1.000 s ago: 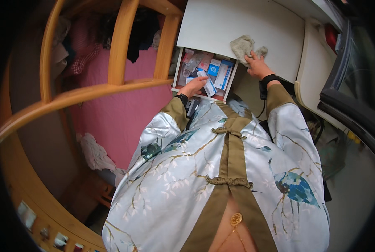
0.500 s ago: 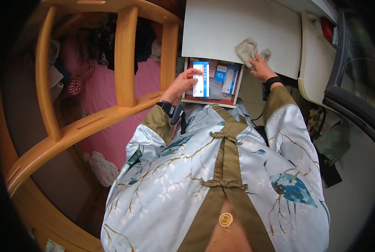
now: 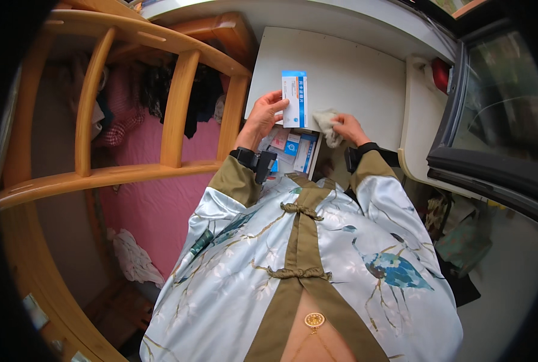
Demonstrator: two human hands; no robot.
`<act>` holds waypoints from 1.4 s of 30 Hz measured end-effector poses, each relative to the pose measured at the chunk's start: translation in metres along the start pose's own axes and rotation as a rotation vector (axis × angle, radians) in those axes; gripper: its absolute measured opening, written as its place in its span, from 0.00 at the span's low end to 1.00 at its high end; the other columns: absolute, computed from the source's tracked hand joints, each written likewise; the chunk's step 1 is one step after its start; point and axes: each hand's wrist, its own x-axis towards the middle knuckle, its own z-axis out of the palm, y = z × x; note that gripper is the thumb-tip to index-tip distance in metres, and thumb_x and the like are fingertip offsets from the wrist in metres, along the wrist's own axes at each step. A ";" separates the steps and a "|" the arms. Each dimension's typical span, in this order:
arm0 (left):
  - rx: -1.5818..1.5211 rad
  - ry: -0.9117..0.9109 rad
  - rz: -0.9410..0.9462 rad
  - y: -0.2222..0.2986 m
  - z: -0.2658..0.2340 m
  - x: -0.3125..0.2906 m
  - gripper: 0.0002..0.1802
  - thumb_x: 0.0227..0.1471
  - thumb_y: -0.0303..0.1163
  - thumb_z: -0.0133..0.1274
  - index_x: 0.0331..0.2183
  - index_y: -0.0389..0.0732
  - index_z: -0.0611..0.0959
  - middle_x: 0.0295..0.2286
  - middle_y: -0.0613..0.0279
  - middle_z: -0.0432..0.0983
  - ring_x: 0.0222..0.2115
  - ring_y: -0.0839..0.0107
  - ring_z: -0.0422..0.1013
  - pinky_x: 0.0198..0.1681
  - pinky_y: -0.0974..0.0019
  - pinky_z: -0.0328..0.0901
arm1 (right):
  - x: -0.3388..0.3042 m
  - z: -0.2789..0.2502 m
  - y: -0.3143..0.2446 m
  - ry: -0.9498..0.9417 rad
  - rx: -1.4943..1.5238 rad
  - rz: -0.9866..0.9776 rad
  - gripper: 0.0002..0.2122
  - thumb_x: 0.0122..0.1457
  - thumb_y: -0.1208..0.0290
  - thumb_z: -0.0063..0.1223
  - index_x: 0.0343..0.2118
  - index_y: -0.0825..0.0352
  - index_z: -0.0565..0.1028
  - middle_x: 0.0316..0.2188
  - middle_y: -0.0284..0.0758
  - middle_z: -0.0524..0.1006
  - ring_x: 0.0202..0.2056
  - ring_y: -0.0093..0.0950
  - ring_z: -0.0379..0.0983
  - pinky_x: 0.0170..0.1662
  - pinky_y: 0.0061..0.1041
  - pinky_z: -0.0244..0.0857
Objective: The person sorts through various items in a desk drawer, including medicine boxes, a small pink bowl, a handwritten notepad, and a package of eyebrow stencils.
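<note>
Between the thumb and fingers of my left hand (image 3: 265,119) is a flat white-and-blue medicine box (image 3: 294,100), held upright above an open drawer (image 3: 315,158). Several more small boxes lie in that drawer, among them a blue box (image 3: 292,145) and a white-and-blue box (image 3: 306,152). My right hand (image 3: 348,129) pinches a crumpled greyish cloth (image 3: 327,125) at the front edge of the white desktop (image 3: 329,72), just right of the drawer. Part of the drawer is hidden behind my left hand and the held box.
A wooden ladder (image 3: 187,108) stands close at my left, with a pink-sheeted bed (image 3: 154,145) behind it. To the right are a cream curved panel (image 3: 420,120) and an open dark-framed window (image 3: 492,102). A bag (image 3: 465,238) hangs low at the right.
My left hand has lifted the medicine box up and away from the drawer. My right hand has drawn the cloth left and nearer, toward the desktop's front edge. The head view has shifted.
</note>
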 end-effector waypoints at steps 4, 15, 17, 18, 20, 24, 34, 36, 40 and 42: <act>-0.088 0.057 0.021 -0.027 0.014 0.006 0.21 0.47 0.25 0.53 0.45 0.38 0.68 0.38 0.59 0.71 0.37 0.71 0.68 0.39 0.64 0.65 | -0.020 -0.045 -0.095 -0.153 0.565 0.035 0.19 0.44 0.65 0.54 0.37 0.71 0.69 0.33 0.40 0.74 0.33 0.31 0.73 0.40 0.28 0.65; -0.187 -0.038 0.016 -0.018 0.024 0.007 0.22 0.49 0.22 0.48 0.47 0.37 0.64 0.40 0.58 0.70 0.39 0.69 0.68 0.43 0.62 0.64 | -0.016 -0.051 -0.077 0.395 0.154 -0.088 0.18 0.47 0.64 0.56 0.39 0.66 0.69 0.35 0.41 0.74 0.37 0.32 0.72 0.41 0.28 0.64; -0.254 -0.114 0.017 -0.015 0.024 0.003 0.22 0.50 0.23 0.48 0.48 0.38 0.64 0.40 0.58 0.69 0.40 0.69 0.68 0.45 0.61 0.63 | -0.018 -0.062 -0.067 0.363 0.062 -0.179 0.19 0.47 0.63 0.56 0.41 0.66 0.69 0.38 0.42 0.74 0.39 0.33 0.71 0.43 0.29 0.63; -0.256 -0.113 0.018 -0.016 0.022 0.003 0.22 0.50 0.23 0.48 0.48 0.38 0.64 0.40 0.58 0.69 0.40 0.69 0.68 0.45 0.61 0.63 | -0.020 -0.064 -0.071 0.322 -0.029 -0.272 0.20 0.48 0.63 0.55 0.43 0.66 0.68 0.40 0.42 0.73 0.42 0.34 0.70 0.44 0.30 0.63; -0.313 -0.191 0.096 -0.019 0.018 0.003 0.24 0.50 0.27 0.51 0.49 0.40 0.64 0.39 0.60 0.69 0.41 0.69 0.67 0.47 0.62 0.62 | -0.025 -0.053 -0.080 0.281 -0.088 -0.321 0.24 0.50 0.59 0.55 0.47 0.66 0.67 0.43 0.42 0.71 0.46 0.36 0.67 0.47 0.31 0.61; -0.334 -0.269 0.171 -0.008 0.021 -0.001 0.25 0.49 0.27 0.52 0.49 0.38 0.65 0.41 0.59 0.70 0.43 0.70 0.67 0.49 0.64 0.61 | -0.046 -0.034 -0.126 -0.070 0.109 -0.208 0.28 0.50 0.58 0.55 0.53 0.63 0.63 0.48 0.39 0.68 0.48 0.35 0.65 0.48 0.30 0.61; -0.171 -0.431 0.380 0.023 0.039 -0.028 0.27 0.51 0.31 0.50 0.52 0.38 0.64 0.47 0.58 0.66 0.50 0.69 0.61 0.54 0.64 0.55 | -0.055 -0.025 -0.147 0.084 0.112 -0.518 0.31 0.42 0.70 0.63 0.51 0.66 0.63 0.43 0.35 0.68 0.45 0.27 0.65 0.43 0.26 0.63; -0.225 -0.424 0.397 0.035 0.044 -0.042 0.30 0.50 0.36 0.53 0.52 0.37 0.64 0.49 0.57 0.64 0.52 0.68 0.59 0.54 0.62 0.56 | -0.054 -0.028 -0.150 0.143 0.110 -0.505 0.29 0.40 0.72 0.63 0.48 0.66 0.65 0.42 0.36 0.69 0.44 0.30 0.66 0.44 0.28 0.63; -0.136 -0.377 0.426 0.044 0.042 -0.051 0.32 0.49 0.38 0.54 0.52 0.37 0.64 0.47 0.57 0.65 0.48 0.69 0.62 0.51 0.62 0.60 | -0.051 -0.026 -0.153 0.344 -0.090 -0.583 0.28 0.35 0.75 0.64 0.44 0.65 0.67 0.40 0.37 0.69 0.43 0.37 0.65 0.47 0.31 0.60; -0.003 -0.278 0.371 0.043 0.038 -0.047 0.30 0.49 0.36 0.53 0.52 0.37 0.64 0.45 0.57 0.67 0.44 0.71 0.66 0.48 0.63 0.63 | -0.050 -0.023 -0.154 0.395 -0.162 -0.589 0.29 0.35 0.77 0.64 0.44 0.65 0.66 0.42 0.37 0.68 0.43 0.36 0.66 0.46 0.30 0.63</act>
